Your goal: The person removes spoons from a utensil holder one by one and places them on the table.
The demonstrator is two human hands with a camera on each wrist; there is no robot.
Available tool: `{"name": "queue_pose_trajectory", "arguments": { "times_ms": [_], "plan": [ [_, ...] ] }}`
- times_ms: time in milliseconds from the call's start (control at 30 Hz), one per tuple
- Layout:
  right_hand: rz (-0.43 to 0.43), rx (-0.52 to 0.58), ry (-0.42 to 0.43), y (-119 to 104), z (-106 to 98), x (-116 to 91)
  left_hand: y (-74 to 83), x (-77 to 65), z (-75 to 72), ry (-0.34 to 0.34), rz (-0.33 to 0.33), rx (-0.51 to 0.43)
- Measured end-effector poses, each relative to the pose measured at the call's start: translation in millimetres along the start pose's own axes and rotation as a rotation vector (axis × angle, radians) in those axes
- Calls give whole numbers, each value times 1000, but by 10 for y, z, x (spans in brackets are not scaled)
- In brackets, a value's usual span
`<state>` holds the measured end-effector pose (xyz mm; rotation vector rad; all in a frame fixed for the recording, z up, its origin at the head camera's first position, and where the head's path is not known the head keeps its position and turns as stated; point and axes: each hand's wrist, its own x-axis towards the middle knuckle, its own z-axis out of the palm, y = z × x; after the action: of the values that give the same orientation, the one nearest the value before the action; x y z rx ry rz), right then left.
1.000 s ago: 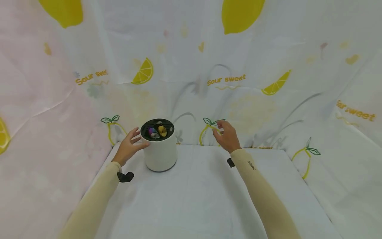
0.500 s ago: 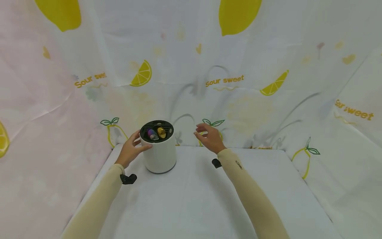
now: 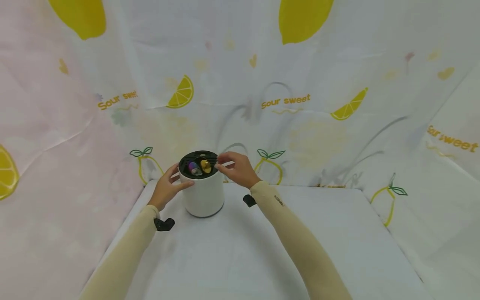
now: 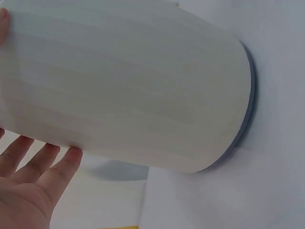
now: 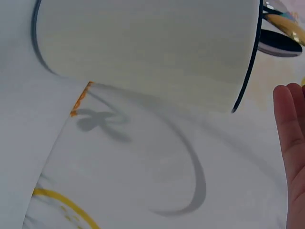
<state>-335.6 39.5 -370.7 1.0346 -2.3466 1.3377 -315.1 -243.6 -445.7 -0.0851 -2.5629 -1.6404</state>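
A white cylindrical utensil holder [image 3: 204,198] with a black slotted top [image 3: 189,171] stands upright on the table, left of centre. Out of its top rise shiny rounded spoon heads, among them a gold spoon [image 3: 206,166] and a purple-and-silver one [image 3: 194,168]. In the right wrist view the gold spoon [image 5: 288,28] shows beside a dark oval spoon head [image 5: 281,42]. My left hand [image 3: 165,189] holds the holder's upper left side, thumb in front and fingers [image 4: 66,167] on the far side. At the rim's right, my right hand [image 3: 238,170] hovers with extended fingers, gripping nothing visible.
The white table [image 3: 240,250] runs in front of and to the right of the holder. A lemon-printed cloth [image 3: 232,75] hangs behind it and along both sides. Dark wrist cameras [image 3: 164,224] sit under both wrists.
My right hand has moved left from well beside the holder to its rim. The left hand has settled against the holder's side, its thumb further across the front. The holder stays in place.
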Motion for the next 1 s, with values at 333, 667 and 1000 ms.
{"name": "queue_pose_trajectory", "arguments": {
  "times_ms": [333,667,1000],
  "plan": [
    [13,60,-6,-24,275,96,-46,-18,50,0,46,42],
    [39,72,-5,-3,354,131,-56,-51,6,32,37,92],
    [75,88,14,10,400,120,-83,-75,14,42,45,86]
  ]
}}
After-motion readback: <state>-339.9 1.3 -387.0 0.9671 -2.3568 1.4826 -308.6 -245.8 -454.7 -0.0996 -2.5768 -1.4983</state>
